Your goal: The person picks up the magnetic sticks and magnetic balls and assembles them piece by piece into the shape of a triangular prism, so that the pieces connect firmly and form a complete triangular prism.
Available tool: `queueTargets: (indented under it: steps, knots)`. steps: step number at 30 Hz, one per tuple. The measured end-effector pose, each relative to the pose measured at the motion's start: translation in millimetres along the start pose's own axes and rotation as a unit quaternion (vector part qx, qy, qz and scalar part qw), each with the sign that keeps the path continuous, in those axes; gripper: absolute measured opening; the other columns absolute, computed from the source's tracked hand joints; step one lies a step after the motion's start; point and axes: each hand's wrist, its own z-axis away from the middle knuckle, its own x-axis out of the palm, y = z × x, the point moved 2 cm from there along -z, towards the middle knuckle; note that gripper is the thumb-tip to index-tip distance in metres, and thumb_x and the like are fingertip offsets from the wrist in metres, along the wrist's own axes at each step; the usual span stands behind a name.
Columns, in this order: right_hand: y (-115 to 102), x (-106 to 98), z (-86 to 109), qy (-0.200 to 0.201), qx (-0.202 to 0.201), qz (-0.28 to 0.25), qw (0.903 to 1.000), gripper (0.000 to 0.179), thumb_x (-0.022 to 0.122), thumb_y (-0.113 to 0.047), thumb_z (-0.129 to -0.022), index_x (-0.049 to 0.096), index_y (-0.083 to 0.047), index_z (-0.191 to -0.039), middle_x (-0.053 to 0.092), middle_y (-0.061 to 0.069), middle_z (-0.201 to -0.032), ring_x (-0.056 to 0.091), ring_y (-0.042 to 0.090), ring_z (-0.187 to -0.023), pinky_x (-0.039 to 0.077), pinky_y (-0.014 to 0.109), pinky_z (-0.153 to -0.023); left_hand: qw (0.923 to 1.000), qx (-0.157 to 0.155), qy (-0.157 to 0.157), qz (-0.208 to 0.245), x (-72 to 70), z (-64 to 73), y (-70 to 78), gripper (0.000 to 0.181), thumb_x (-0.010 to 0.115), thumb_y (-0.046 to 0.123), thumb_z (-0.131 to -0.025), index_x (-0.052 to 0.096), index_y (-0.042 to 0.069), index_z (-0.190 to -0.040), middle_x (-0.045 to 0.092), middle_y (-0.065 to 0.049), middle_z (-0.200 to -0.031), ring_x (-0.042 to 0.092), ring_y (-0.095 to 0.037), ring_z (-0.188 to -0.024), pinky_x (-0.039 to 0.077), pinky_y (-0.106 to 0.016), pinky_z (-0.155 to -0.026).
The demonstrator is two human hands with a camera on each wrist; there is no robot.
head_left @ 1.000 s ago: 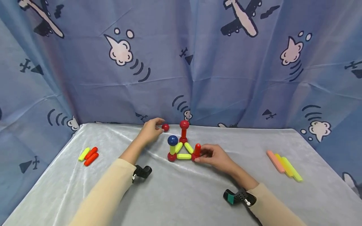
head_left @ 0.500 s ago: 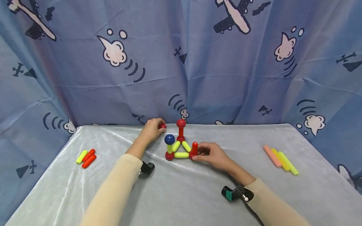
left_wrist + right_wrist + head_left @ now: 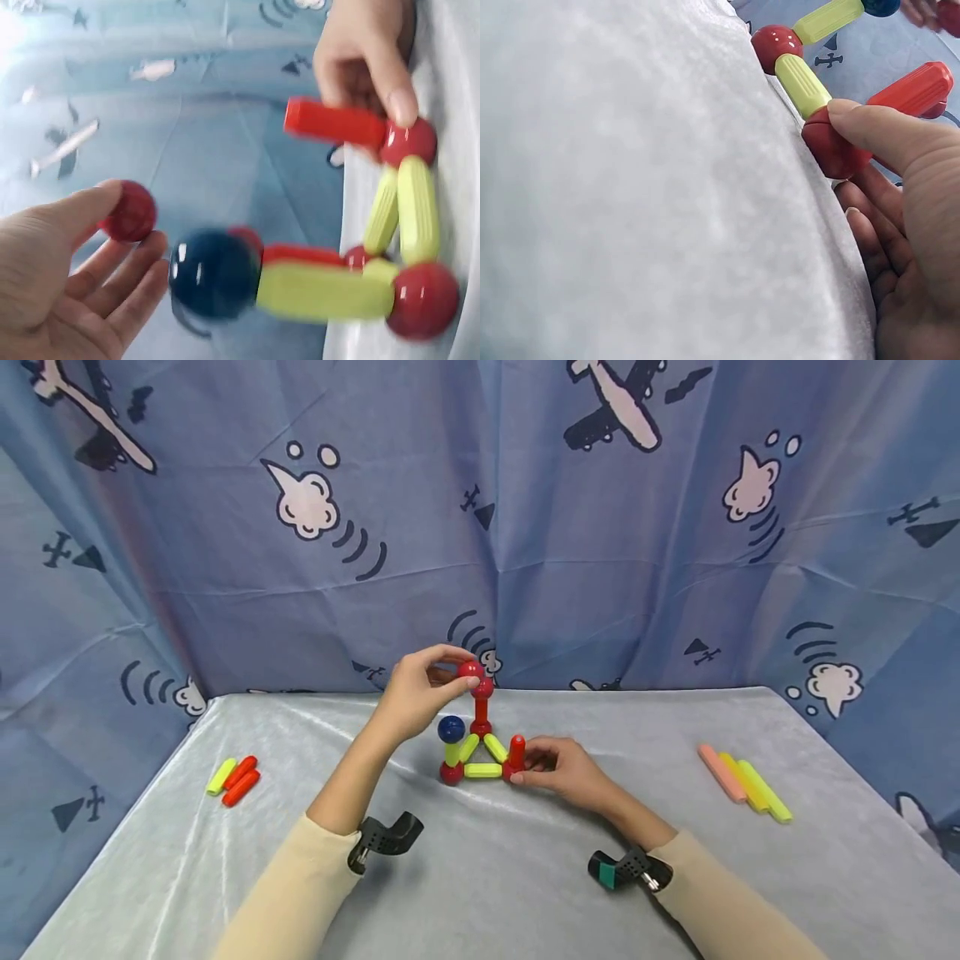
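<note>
My left hand (image 3: 418, 695) pinches a loose red ball (image 3: 132, 212) between thumb and fingers, raised beside the top of the back post. My right hand (image 3: 570, 774) grips the red ball (image 3: 831, 147) at the right corner of a magnetic rod-and-ball frame. Yellow-green rods (image 3: 482, 771) join red corner balls into a triangle on the table. A red rod (image 3: 517, 752) stands on the gripped corner, its upper end uncovered. On the left corner, a yellow-green rod carries a blue ball (image 3: 452, 729). At the back corner, a red rod (image 3: 482, 710) bears another red ball (image 3: 485, 688).
On the left of the white-cloth table (image 3: 300, 877) lie two red rods (image 3: 242, 788) and a yellow-green rod (image 3: 221, 776). At right are longer rods: orange (image 3: 722, 772), yellow (image 3: 744, 782) and yellow-green (image 3: 765, 792). A patterned blue curtain (image 3: 420, 510) hangs behind.
My left hand has taken the loose red ball from the back of the table and lifted it rightward to the back post's top. The right hand stays on its corner ball.
</note>
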Motion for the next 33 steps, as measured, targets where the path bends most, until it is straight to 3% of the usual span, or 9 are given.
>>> queueTargets:
  steps: [4, 8, 11, 15, 20, 24, 28, 30, 33]
  knots:
    - [1, -2, 0.9, 0.005, -0.012, -0.009, 0.9999, 0.030, 0.082, -0.017, -0.085, 0.074, -0.006, -0.110, 0.074, 0.010, -0.096, 0.065, 0.013, -0.084, 0.055, 0.022, -0.075, 0.9946, 0.035, -0.093, -0.028, 22.8, -1.4, 14.3, 0.028, 0.075, 0.018, -0.092, 0.072, 0.015, -0.120, 0.074, -0.006, -0.115, 0.074, -0.018, -0.099, 0.061, -0.031, -0.084]
    - [1, -4, 1.6, 0.002, -0.014, -0.007, 0.9999, 0.027, 0.082, -0.018, -0.085, 0.074, -0.009, -0.110, 0.074, 0.007, -0.095, 0.066, 0.012, -0.083, 0.055, 0.023, -0.074, 0.9795, 0.061, -0.175, -0.080, 39.5, -6.6, 17.3, 0.028, 0.075, 0.013, -0.092, 0.073, 0.015, -0.120, 0.074, -0.003, -0.115, 0.072, -0.014, -0.096, 0.058, -0.023, -0.079]
    - [1, -3, 0.9, -0.006, -0.011, -0.002, 0.9999, 0.028, 0.081, -0.020, -0.086, 0.073, -0.010, -0.111, 0.074, 0.006, -0.097, 0.066, 0.014, -0.085, 0.055, 0.023, -0.075, 0.9689, 0.070, -0.209, -0.112, 45.2, -6.9, 16.8, 0.027, 0.075, 0.012, -0.091, 0.073, 0.014, -0.118, 0.073, 0.000, -0.114, 0.071, -0.014, -0.097, 0.057, -0.021, -0.079]
    - [0, 0, -0.6, -0.015, -0.015, -0.007, 0.9998, 0.030, 0.080, -0.019, -0.087, 0.073, -0.010, -0.114, 0.074, 0.007, -0.101, 0.067, 0.015, -0.087, 0.056, 0.023, -0.077, 0.9627, 0.074, -0.227, -0.128, 47.3, -3.8, 16.0, 0.027, 0.075, 0.010, -0.091, 0.073, 0.012, -0.117, 0.074, -0.002, -0.112, 0.073, -0.017, -0.101, 0.058, -0.022, -0.079]
    - [-2, 0, 1.3, -0.013, -0.014, -0.007, 0.9998, 0.030, 0.080, -0.019, -0.087, 0.073, -0.010, -0.115, 0.075, 0.007, -0.101, 0.066, 0.015, -0.086, 0.055, 0.023, -0.076, 0.9634, 0.096, -0.201, -0.149, 41.9, 1.8, 15.4, 0.032, 0.075, 0.016, -0.092, 0.071, 0.013, -0.123, 0.072, -0.001, -0.119, 0.069, -0.019, -0.106, 0.059, -0.030, -0.086]
    - [-3, 0, 2.8, -0.005, -0.005, 0.006, 1.0000, 0.029, 0.081, -0.020, -0.086, 0.073, -0.011, -0.112, 0.074, 0.005, -0.098, 0.065, 0.015, -0.085, 0.055, 0.024, -0.075, 0.9784, 0.096, -0.129, -0.130, 26.3, 14.0, 6.9, 0.033, 0.075, 0.024, -0.092, 0.071, 0.014, -0.123, 0.071, -0.003, -0.117, 0.065, -0.025, -0.109, 0.055, -0.043, -0.098]
    - [-2, 0, 3.7, -0.002, 0.003, 0.010, 0.9999, 0.032, 0.082, -0.023, -0.085, 0.073, -0.011, -0.114, 0.074, 0.004, -0.100, 0.065, 0.015, -0.087, 0.055, 0.023, -0.076, 0.9942, 0.038, -0.064, -0.078, 11.7, 33.7, -16.0, 0.042, 0.079, 0.027, -0.089, 0.067, 0.015, -0.128, 0.069, -0.005, -0.125, 0.065, -0.025, -0.115, 0.053, -0.046, -0.103]
    - [-2, 0, 3.5, -0.002, 0.003, -0.001, 1.0000, 0.033, 0.081, -0.022, -0.086, 0.073, -0.010, -0.116, 0.075, 0.006, -0.103, 0.067, 0.015, -0.090, 0.056, 0.023, -0.079, 0.9975, 0.000, -0.056, -0.043, 8.4, 42.2, -30.9, 0.047, 0.080, 0.024, -0.088, 0.065, 0.013, -0.131, 0.069, -0.007, -0.126, 0.066, -0.025, -0.114, 0.055, -0.046, -0.102]
    - [-2, -1, 1.4, -0.002, 0.000, -0.026, 0.9997, 0.031, 0.080, -0.019, -0.088, 0.074, -0.009, -0.116, 0.076, 0.009, -0.107, 0.069, 0.016, -0.093, 0.057, 0.023, -0.082, 0.9973, -0.027, -0.068, 0.003, 8.3, 49.0, -49.9, 0.048, 0.078, 0.016, -0.088, 0.063, 0.007, -0.132, 0.070, -0.013, -0.123, 0.069, -0.026, -0.108, 0.057, -0.043, -0.097]
